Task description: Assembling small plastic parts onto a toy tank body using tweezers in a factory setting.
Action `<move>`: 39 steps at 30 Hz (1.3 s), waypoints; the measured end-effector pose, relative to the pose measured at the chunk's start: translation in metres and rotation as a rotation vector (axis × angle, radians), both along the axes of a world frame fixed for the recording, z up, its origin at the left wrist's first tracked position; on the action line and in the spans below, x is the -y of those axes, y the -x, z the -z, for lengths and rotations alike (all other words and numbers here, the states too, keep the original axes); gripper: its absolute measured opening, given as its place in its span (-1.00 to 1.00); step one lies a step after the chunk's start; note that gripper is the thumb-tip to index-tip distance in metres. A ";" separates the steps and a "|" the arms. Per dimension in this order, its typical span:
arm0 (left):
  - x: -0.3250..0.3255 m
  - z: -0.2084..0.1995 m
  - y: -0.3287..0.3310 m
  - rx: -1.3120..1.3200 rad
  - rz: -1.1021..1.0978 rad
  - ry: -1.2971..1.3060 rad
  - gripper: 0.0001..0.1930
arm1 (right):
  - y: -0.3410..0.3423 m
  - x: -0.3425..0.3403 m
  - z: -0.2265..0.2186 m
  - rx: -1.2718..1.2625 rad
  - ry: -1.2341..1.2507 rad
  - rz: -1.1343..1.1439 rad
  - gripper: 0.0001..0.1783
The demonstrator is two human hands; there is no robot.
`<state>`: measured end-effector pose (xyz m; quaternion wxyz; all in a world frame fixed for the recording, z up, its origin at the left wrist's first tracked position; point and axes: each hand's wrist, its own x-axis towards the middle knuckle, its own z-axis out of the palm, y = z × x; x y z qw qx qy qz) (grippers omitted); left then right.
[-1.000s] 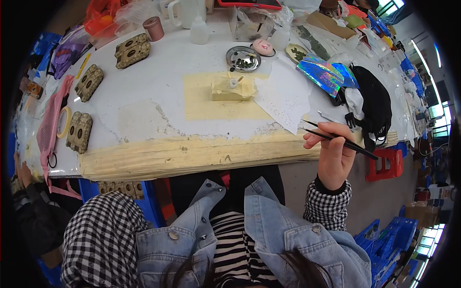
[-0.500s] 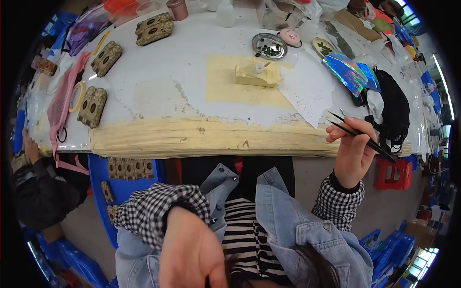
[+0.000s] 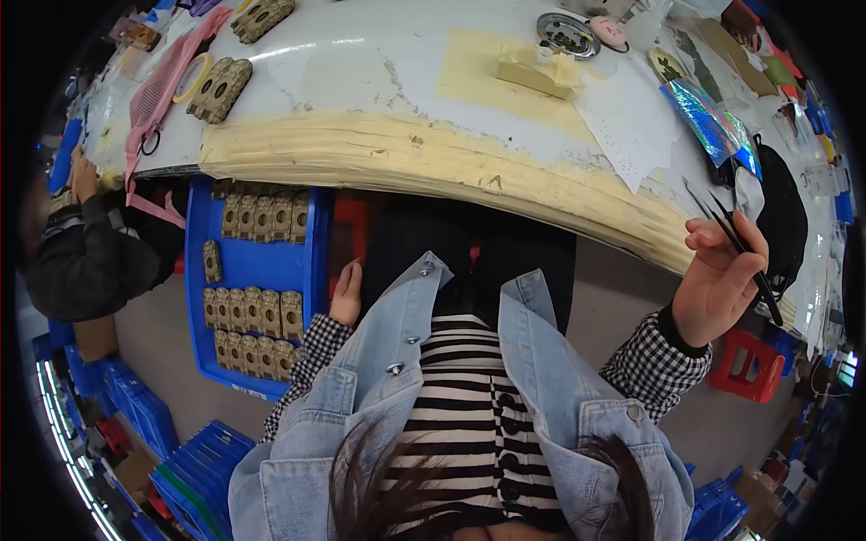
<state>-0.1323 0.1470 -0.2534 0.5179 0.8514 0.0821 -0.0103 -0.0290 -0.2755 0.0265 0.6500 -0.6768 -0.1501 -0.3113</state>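
In my right hand (image 3: pixel 719 284), black tweezers (image 3: pixel 745 252) are held, their slim tips apart and pointing up and left past the table's front edge. Nothing shows between the tips. My left hand (image 3: pixel 346 294) is low beside my thigh, close to the right wall of a blue tray (image 3: pixel 230 266). Its fingers are stretched out, and no object shows in it. Rows of camouflage-patterned pieces (image 3: pixel 263 216) with dark oval marks lie in the tray. More such pieces (image 3: pixel 219 90) rest on the table at the left.
A tape-covered block (image 3: pixel 538 72) stands on the white table, near a round metal dish (image 3: pixel 568 36) of small dark bits. Holographic film (image 3: pixel 708 117) and a black cloth bag (image 3: pixel 783 207) lie at right. A person (image 3: pixel 90 243) sits at left; a red stool (image 3: pixel 749 365) stands right.
My left hand has moved from the lower centre to beside the tray. The view has shifted down, showing more of the tray. The tweezers remain in my right hand.
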 end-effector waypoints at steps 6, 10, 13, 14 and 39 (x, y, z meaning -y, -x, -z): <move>0.004 0.007 -0.020 -0.452 -0.036 -0.075 -0.46 | 0.018 0.023 -0.001 -0.036 -0.010 0.077 -0.46; 0.015 0.008 -0.033 -0.437 0.010 -0.110 -0.45 | 0.016 0.032 0.006 -0.058 -0.025 0.117 -0.48; 0.017 0.003 -0.042 -0.426 0.027 -0.127 -0.45 | 0.010 0.034 0.004 -0.068 -0.025 0.122 -0.48; 0.018 0.002 -0.050 -0.414 0.028 -0.135 -0.45 | 0.006 0.033 0.002 -0.068 -0.015 0.116 -0.49; 0.001 -0.024 -0.168 -0.051 0.135 -0.332 -0.44 | 0.002 0.018 -0.026 0.245 0.151 -0.090 -0.51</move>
